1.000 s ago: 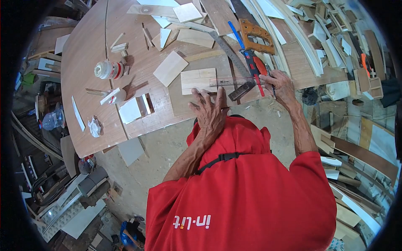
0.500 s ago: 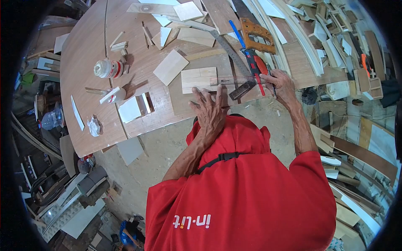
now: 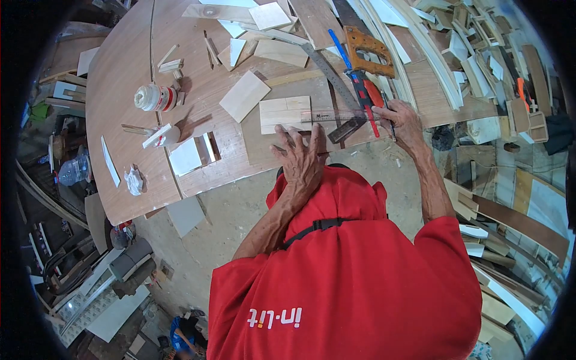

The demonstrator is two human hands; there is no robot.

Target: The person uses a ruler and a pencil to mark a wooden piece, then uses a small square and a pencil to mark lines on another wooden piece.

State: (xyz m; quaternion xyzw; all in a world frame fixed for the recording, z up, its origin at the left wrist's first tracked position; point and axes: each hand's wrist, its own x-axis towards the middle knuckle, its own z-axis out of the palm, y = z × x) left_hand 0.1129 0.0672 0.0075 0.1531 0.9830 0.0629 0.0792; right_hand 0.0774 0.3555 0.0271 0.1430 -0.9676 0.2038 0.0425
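Note:
My left hand (image 3: 302, 157) lies with its fingers spread, the tips at the near edge of a pale rectangular wood board (image 3: 282, 114). Thin lines cross the board's face. A clear ruler (image 3: 333, 115) overlaps the board's right end and reaches right to my right hand (image 3: 401, 123). The fingers of that hand are closed at the ruler's far end, and a slim pen-like stick (image 3: 393, 130) also shows among them. Below the ruler, a dark try square (image 3: 347, 129) rests near the table edge. Beside my right hand is a red and black tool (image 3: 365, 93) with a blue end.
A wooden-handled saw (image 3: 369, 53) and a metal ruler (image 3: 330, 72) lie beyond the hands. Wood offcuts (image 3: 245, 96), a white jar (image 3: 155, 98) and a glue-like bottle (image 3: 165, 135) stand on the table (image 3: 210, 177) to the left. Long strips (image 3: 414, 54) and scrap piles are at right.

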